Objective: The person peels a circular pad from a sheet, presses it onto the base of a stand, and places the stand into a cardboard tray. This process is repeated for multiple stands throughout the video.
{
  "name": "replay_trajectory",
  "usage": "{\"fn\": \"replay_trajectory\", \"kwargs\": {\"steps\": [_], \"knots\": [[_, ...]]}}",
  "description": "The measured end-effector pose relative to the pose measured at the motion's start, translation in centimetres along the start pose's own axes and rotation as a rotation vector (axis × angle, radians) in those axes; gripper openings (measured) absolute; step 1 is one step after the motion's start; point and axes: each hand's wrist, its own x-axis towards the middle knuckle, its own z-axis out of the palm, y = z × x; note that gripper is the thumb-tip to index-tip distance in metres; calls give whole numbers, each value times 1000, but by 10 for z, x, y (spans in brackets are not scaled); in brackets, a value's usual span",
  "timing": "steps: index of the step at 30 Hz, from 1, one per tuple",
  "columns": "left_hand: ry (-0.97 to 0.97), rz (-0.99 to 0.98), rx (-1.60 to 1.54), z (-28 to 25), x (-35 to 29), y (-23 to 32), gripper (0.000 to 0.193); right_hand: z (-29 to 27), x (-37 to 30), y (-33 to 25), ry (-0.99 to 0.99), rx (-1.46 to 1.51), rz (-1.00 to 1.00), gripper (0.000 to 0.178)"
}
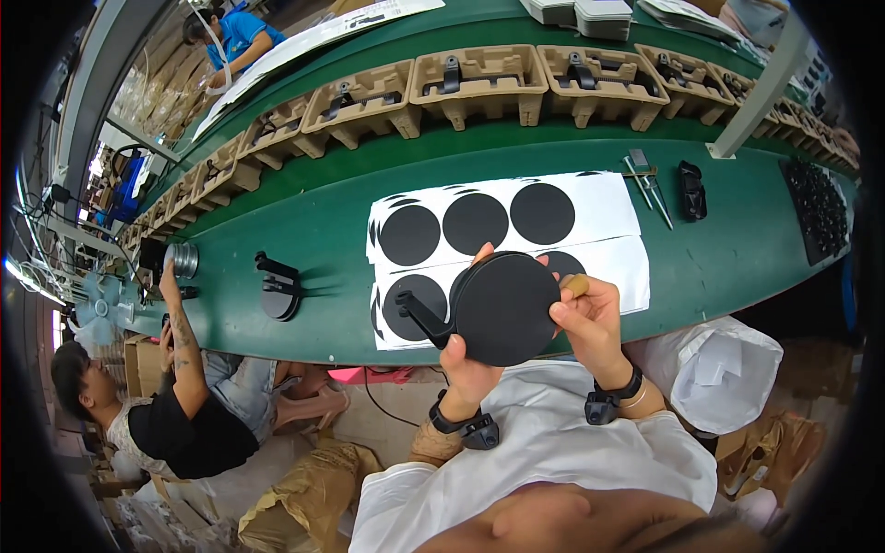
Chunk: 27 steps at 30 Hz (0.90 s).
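In front of me I hold a black round base (507, 311) with its flat face turned up toward me. A black hinged arm (424, 317) sticks out from its left side. My left hand (468, 378) grips the base from below left, its thumb at the lower edge and a fingertip showing over the far rim. My right hand (597, 324) is closed on the right edge, thumb against the rim; a tan finger cot covers one fingertip. Beneath lie white backing sheets (604, 210) with several black round pads (476, 223). The held base partly covers one pad.
A row of brown moulded pulp trays (479, 88) with black parts crosses the green bench (341, 221). Another black stand (278, 293) lies left. Metal tools (653, 194), a black object (691, 191) and small black parts (816, 212) lie right. A co-worker (184, 405) sits left.
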Motion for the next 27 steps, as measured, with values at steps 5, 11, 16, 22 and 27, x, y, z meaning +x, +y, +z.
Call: {"fn": "replay_trajectory", "kwargs": {"steps": [5, 11, 16, 22, 27], "knots": [[67, -93, 32, 7, -3, 13, 95, 7, -1, -2, 10, -51, 3, 8], [73, -24, 127, 0, -8, 8, 95, 19, 12, -10, 68, -228, 96, 12], [95, 116, 261, -11, -7, 5, 95, 31, 20, -18, 31, -948, -170, 18], [139, 158, 246, -18, -9, 6, 94, 37, 29, -5, 106, -854, -312, 50], [82, 275, 585, -39, -27, -8, 89, 57, 27, 22, -151, -217, -106, 87]]}}
